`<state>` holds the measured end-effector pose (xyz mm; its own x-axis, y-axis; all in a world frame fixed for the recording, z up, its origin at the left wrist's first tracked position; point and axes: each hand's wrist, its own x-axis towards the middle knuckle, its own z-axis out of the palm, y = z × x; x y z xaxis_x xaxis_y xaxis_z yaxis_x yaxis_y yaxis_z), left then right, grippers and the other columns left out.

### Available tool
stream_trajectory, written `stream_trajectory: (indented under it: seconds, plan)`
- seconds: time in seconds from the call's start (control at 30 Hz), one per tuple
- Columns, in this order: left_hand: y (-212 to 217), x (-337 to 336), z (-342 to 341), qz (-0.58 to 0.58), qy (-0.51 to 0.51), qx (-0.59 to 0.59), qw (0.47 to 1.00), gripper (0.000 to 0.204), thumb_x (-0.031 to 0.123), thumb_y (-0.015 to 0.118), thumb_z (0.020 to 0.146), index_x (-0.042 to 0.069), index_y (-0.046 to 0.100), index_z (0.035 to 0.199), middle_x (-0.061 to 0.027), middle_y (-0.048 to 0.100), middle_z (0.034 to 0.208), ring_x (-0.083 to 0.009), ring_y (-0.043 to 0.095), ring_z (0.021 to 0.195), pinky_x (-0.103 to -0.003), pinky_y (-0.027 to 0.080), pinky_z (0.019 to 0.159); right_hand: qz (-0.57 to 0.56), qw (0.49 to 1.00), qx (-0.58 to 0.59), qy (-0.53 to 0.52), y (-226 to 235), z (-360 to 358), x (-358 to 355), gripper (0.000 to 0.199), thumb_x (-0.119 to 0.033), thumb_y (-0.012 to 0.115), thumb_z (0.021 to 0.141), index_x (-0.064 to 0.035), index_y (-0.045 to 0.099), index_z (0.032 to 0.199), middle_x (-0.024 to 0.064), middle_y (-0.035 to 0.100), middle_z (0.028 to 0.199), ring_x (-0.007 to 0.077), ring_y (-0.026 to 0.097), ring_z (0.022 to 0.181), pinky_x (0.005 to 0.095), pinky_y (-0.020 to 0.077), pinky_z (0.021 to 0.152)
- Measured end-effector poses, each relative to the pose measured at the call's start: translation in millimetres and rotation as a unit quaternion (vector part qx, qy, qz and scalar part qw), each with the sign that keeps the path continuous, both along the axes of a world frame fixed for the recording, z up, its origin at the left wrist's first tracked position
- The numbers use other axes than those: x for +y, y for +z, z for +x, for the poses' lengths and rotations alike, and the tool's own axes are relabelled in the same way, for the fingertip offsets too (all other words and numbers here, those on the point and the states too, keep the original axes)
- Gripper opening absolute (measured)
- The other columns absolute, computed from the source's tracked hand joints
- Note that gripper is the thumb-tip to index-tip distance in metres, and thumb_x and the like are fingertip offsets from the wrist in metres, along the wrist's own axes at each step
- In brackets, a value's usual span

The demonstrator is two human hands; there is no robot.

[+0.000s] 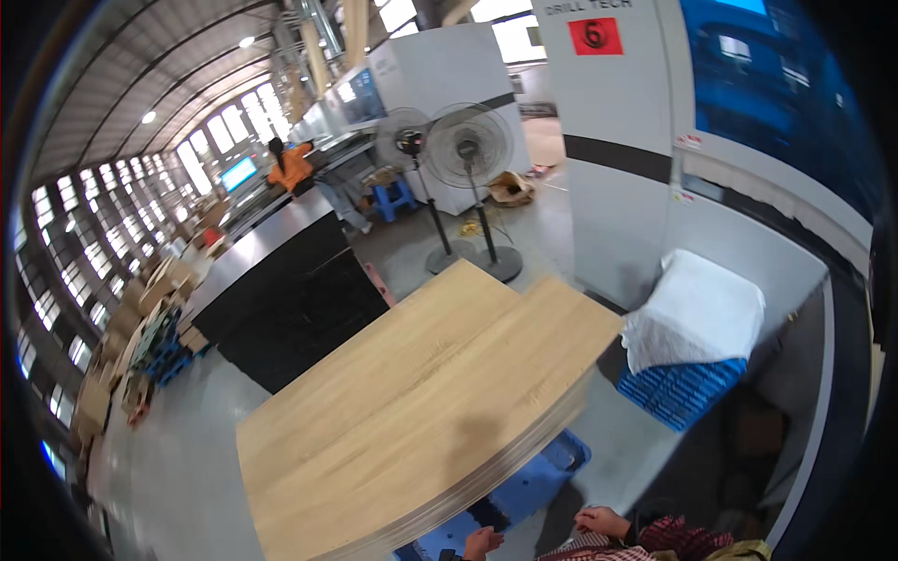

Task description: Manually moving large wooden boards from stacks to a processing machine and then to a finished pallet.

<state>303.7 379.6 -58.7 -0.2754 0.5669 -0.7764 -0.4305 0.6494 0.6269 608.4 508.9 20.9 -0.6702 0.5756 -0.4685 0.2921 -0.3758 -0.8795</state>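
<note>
Board stack (412, 393): wood-grain top, smooth, low sheen. Pallet (533, 486) and crate (678, 388) look like plastic; wrinkled matt sheet (702, 304) over the crate, cloth or film, can't tell. Cabinet (613, 224) reads as smooth painted metal, floor (178, 467) semi-gloss, sleeve (683, 536) woven cloth.

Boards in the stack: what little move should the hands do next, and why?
Probably reach the left hand and right hand toward the near edge of the boards, since both hands look empty and apart from them, and that edge faces the hands above the blue pallet.
</note>
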Motion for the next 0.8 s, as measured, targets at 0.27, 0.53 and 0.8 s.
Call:
stream_trajectory:
  seconds: [0.27,0.53,0.8]
  plan:
    - [40,78,61,-0.021,0.071,-0.024,0.997,0.035,0.033,0.047,0.086,0.006,0.052,0.108,-0.0100,0.061,0.085,-0.0193,0.059,0.071,-0.031,0.047,0.057,0.093,0.992,-0.026,0.078,6,14,148,0.026,-0.025,0.049,0.087,-0.0013,0.059,0.090,0.0056,0.064,0.075,0.0124,0.063,0.068,0.0250,0.0480,0.064]
    - [-21,147,14,-0.004,0.136,-0.035,0.990,0.060,0.045,0.044,0.087,-0.005,0.037,0.119,-0.0272,0.057,0.100,-0.0341,0.061,0.084,-0.038,0.051,0.073,0.053,0.998,-0.008,-0.013,10,2,220,0.021,-0.019,0.051,0.085,-0.0004,0.059,0.089,0.0066,0.063,0.073,0.0142,0.061,0.065,0.0259,0.0485,0.060]
    - [14,223,6,0.073,0.293,-0.125,0.945,0.068,0.050,0.040,0.087,0.003,0.018,0.130,-0.0310,0.044,0.116,-0.0421,0.052,0.099,-0.048,0.045,0.083,0.066,0.989,-0.082,-0.104,-31,53,323,0.018,-0.014,0.048,0.084,-0.0014,0.060,0.080,0.0059,0.061,0.071,0.0131,0.058,0.061,0.0273,0.0474,0.058]
